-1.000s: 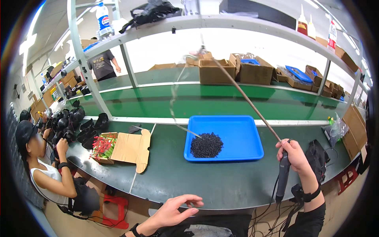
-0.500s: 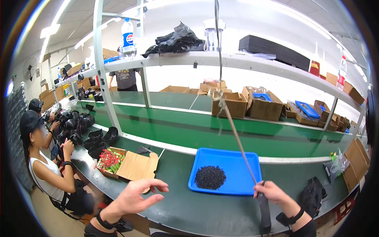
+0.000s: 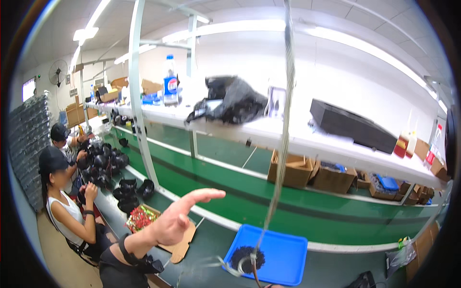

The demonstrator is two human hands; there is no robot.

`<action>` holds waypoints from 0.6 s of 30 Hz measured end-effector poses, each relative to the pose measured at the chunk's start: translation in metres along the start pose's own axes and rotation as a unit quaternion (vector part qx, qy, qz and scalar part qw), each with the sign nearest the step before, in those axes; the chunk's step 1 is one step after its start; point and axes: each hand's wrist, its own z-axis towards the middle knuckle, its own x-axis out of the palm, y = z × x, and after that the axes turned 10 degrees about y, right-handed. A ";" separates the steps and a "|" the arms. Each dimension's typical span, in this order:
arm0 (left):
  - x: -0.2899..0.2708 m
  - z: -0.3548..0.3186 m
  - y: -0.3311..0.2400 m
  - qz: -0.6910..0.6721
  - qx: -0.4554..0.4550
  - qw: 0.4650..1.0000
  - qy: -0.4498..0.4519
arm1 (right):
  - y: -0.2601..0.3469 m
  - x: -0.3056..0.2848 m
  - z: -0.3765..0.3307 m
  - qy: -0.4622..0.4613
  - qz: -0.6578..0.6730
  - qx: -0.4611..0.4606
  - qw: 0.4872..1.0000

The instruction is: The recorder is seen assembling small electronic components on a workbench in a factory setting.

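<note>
My left hand (image 3: 182, 218) is raised over the bench, fingers stretched out and holding nothing; a black band circles its wrist. Below it lies an opened cardboard box (image 3: 185, 242) with red and green small parts (image 3: 140, 218). A hanging grey cord (image 3: 283, 134) runs down in front of the shelf to a loose knot, blurred, before a blue tray (image 3: 283, 259). In that tray sits a heap of small black pieces (image 3: 247, 257). Only a sliver of my right hand (image 3: 275, 286) shows at the lower edge, beside the cord's low end; its fingers are hidden.
A white shelf (image 3: 230, 128) crosses above the green conveyor (image 3: 216, 201), bearing a black plastic bag (image 3: 230, 101), bottles and a long black block (image 3: 353, 127). Cardboard boxes (image 3: 288, 170) line the far side. Two people work at left near black curved parts (image 3: 103, 163).
The view has tilted up, so bench and tray sit lower. My right hand, earlier gripping a dark handle on the cord, has nearly left the picture. My left hand stays open.
</note>
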 end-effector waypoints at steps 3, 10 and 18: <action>-0.007 0.011 -0.022 0.114 -0.005 0.993 -0.008 | 0.003 0.000 0.006 -0.019 -0.074 0.077 0.994; 0.004 -0.039 0.000 0.162 -0.212 0.964 0.013 | -0.042 0.006 0.013 -0.016 -0.197 0.060 0.978; 0.031 -0.148 -0.007 0.135 -0.498 0.856 -0.041 | 0.019 -0.016 -0.008 0.048 -0.220 0.138 0.964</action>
